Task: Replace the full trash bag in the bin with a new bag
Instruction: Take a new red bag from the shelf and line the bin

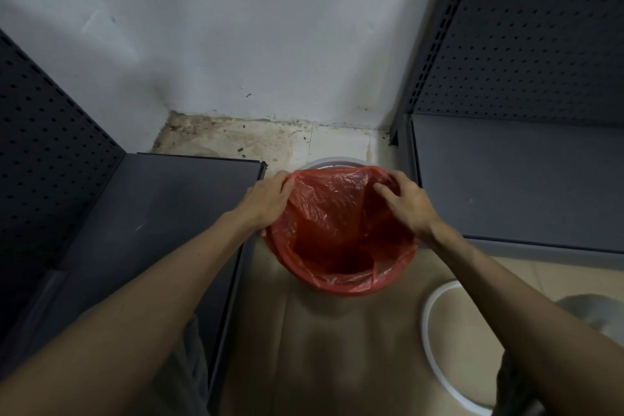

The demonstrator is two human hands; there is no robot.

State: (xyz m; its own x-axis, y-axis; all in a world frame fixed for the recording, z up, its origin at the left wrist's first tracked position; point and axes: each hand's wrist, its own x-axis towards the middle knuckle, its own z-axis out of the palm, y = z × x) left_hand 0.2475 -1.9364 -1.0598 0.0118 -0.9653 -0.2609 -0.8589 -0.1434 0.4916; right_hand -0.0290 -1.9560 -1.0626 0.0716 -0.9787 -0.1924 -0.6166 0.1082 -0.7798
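Two hands on one red bag (337, 213), both at its far half. Bag already seated in the white bin (332, 162), which stands on the floor (337, 348) in the gap between two grey shelf units (506, 179), straight ahead of the body and close to the wall (270, 44). Near lip folded over the rim and hugging it; far lip not yet over, a sliver of bare white rim showing beyond it. Left hand (268, 197) closed on the far-left edge of the film, fingers curled over it. Right hand (407, 204) at the far-right edge, fingers bent into the plastic, apparently pinching it, though the grip itself hard to make out. Both about equally near, one either side of the mouth. Probably next: pull outward and away, toward the wall, then down over the far rim. White ring (429, 348) lying flat on the floor to the right, likely the bin's clamp, untouched. Thin film, prone to tearing if tugged hard.
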